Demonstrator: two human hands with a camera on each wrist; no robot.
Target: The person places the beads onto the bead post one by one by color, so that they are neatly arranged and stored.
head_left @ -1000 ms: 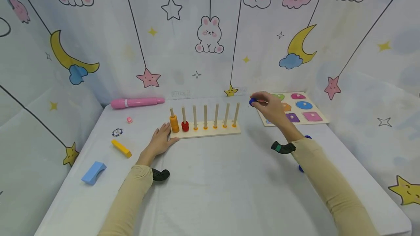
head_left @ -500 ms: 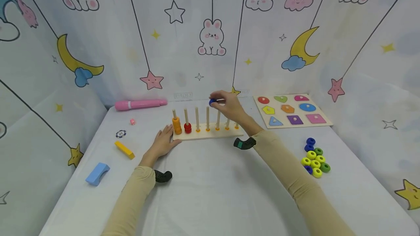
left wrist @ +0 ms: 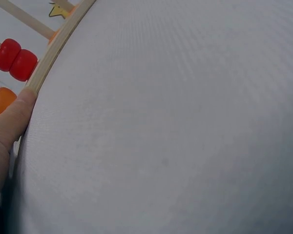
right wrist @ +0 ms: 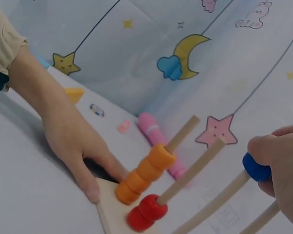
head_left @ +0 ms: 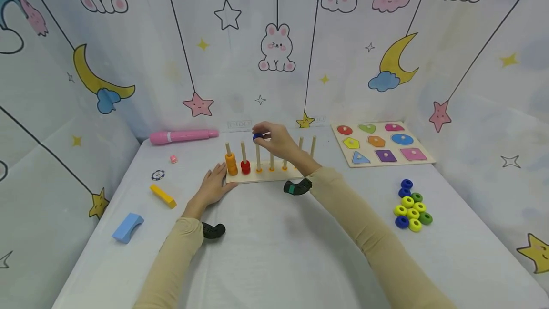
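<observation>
A small round blue bead (head_left: 257, 136) is pinched by the right hand (head_left: 279, 141) at the top of the third peg of the pale wooden peg rack (head_left: 270, 175). At the rack's nine o'clock end, beside stacked orange beads (head_left: 231, 164), the left hand (head_left: 212, 187) is laid flat, fingers relaxed, touching the base.

The peg rack (head_left: 272, 176) stood at the middle of the bench (head_left: 274, 252), toward the back wall. The left hand (head_left: 212, 187) rested at its left end; the right hand (head_left: 279, 141) was above the third peg from the left, holding a bead (head_left: 257, 136). Left of the rack lay a marker (head_left: 182, 136), a chip (head_left: 157, 175), a stick (head_left: 163, 196) and a block (head_left: 127, 227). A shape puzzle (head_left: 381, 143) lay to the right, with loose beads (head_left: 411, 206) in front of it.
</observation>
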